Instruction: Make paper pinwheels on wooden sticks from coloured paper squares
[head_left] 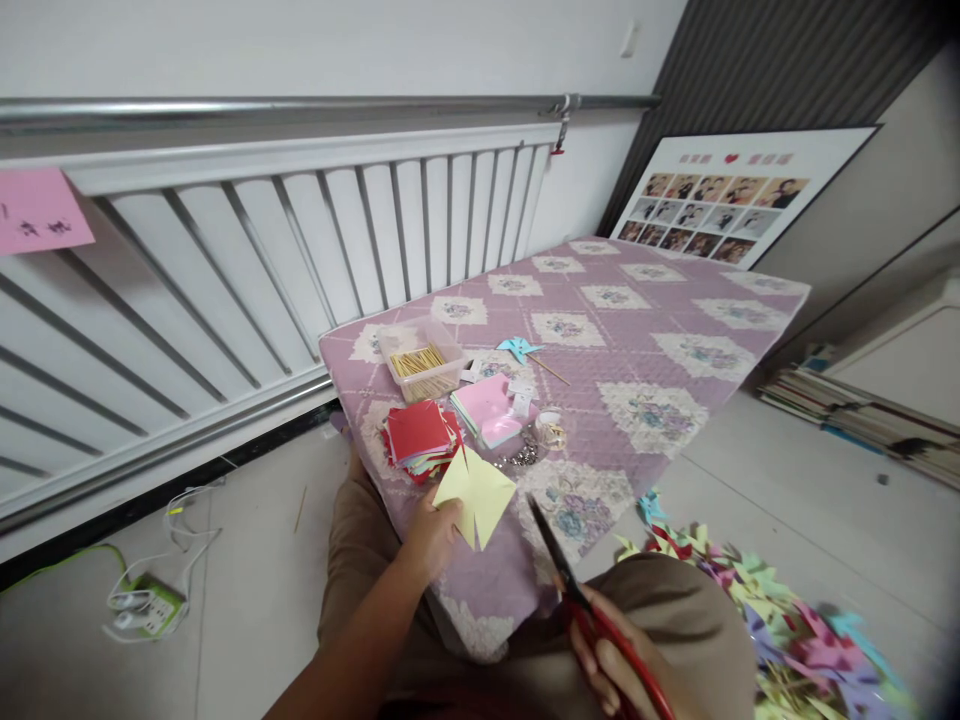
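Note:
A pale yellow paper square (491, 492) with slits cut in from its edges is pinched in my left hand (437, 530), over the near end of the table. My right hand (611, 640) is closed round red-handled scissors (553, 540), whose dark blades point up and away, apart from the paper. Just beyond my left hand lies a stack of red and other coloured paper squares (421, 432). Beside it is a pile with pink paper (489, 400) on top. Small metal pins (525, 452) lie scattered near a small round container (550, 430).
A plastic box of thin sticks (421, 358) and a blue pinwheel (519, 348) on a stick rest on the patterned tablecloth (637, 350). Many coloured pinwheels (795, 630) are heaped on the floor at right. A radiator (405, 235) runs behind; a power strip (159, 605) lies at left.

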